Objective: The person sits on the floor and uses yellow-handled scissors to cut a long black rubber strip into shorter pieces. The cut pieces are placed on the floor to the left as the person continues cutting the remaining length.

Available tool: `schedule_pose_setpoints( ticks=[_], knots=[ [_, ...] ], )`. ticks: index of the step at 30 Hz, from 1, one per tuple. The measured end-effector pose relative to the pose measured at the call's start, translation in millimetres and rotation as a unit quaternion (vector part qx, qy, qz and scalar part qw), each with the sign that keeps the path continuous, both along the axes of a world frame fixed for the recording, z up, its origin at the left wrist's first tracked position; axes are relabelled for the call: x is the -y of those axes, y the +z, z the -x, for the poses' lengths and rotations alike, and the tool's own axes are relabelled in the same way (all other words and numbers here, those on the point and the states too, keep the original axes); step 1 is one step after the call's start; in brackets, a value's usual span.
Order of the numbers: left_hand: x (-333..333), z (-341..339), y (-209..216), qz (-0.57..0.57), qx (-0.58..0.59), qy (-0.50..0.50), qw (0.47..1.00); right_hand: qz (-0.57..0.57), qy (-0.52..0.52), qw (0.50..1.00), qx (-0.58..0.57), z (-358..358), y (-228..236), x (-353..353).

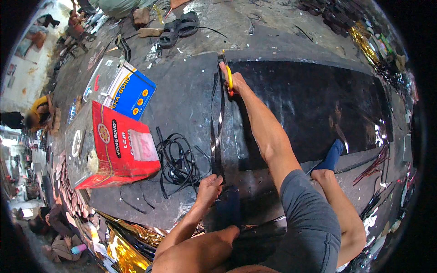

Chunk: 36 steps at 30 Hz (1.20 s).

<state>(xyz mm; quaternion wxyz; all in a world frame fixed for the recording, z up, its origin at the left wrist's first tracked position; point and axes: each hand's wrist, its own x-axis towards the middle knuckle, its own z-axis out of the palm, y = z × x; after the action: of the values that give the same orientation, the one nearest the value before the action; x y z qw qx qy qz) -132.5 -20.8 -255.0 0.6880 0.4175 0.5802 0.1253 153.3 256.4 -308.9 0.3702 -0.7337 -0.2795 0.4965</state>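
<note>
A wide black shiny sheet [296, 100] lies flat on the dark work surface to the right. Along its left edge runs a narrow black strip [221, 113], slightly curled and glinting. My right hand [233, 82] reaches to the far end of this edge, closed around a yellow-handled tool [229, 78] with an orange-red end; its working tip is hard to make out. Nearer to me, my left hand [210, 187] has its fingers pinched on the near end of the black strip. A tangled coil of thin black strips [179, 164] rests left of that hand.
A red square tin [123, 150] and a blue-and-white tin [132, 93] stand on the left. Black sandals [180, 28] lie at the far side. My socked foot [334, 152] rests on the sheet. Gold foil scraps [125, 252] lie at near left; other people sit far left.
</note>
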Motion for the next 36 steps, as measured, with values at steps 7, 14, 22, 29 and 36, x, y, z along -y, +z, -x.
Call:
schedule_pose_setpoints(
  ticks=[7, 14, 22, 29, 36],
  knots=[
    [-21.0, -4.0, 16.8, -0.444, -0.35, -0.214, 0.796, -0.005, -0.015, 0.996, -0.082, -0.3, 13.6, 34.6],
    [-37.2, -56.8, -75.4, -0.203, -0.085, -0.108, 0.969, -0.027, -0.063, 0.983, -0.168, 23.3, 5.1, 185.0],
    [-21.5, -95.3, -99.6, -0.146, -0.133, 0.002, 0.98, 0.01, -0.133, 0.973, -0.187, 54.6, 4.1, 356.3],
    [-21.2, -85.5, -116.8, -0.159, -0.101, -0.059, 0.98, 0.115, -0.103, 0.964, -0.215, 93.0, 27.0, 431.5],
    [-37.8, -85.4, -92.1, -0.02, -0.015, -0.022, 0.999, 0.185, -0.035, 0.933, -0.306, 133.6, 43.8, 485.4]
  ],
)
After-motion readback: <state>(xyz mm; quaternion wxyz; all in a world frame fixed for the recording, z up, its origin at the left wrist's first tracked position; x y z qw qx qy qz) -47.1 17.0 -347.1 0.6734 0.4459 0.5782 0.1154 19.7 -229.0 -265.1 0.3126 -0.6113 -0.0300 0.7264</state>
